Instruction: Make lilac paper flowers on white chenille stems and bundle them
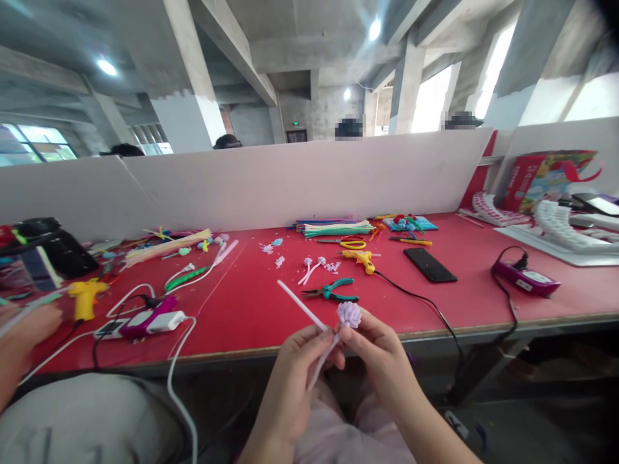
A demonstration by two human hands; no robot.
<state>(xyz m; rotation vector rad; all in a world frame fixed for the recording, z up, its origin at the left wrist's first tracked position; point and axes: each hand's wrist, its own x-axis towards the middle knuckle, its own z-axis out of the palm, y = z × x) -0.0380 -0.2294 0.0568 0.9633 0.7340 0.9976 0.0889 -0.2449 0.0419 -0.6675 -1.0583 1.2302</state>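
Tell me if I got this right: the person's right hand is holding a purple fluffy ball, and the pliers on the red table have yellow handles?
Not quite: the pliers have blue-green handles, not yellow ones, as the head view shows. They do lie on the red table, and the right hand does hold the purple fluffy ball.

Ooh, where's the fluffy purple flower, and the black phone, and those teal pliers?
Purple flower (350,314): head view, middle of its bloom.
Black phone (430,265): head view, middle of its upper face.
Teal pliers (328,292): head view, near their pivot.
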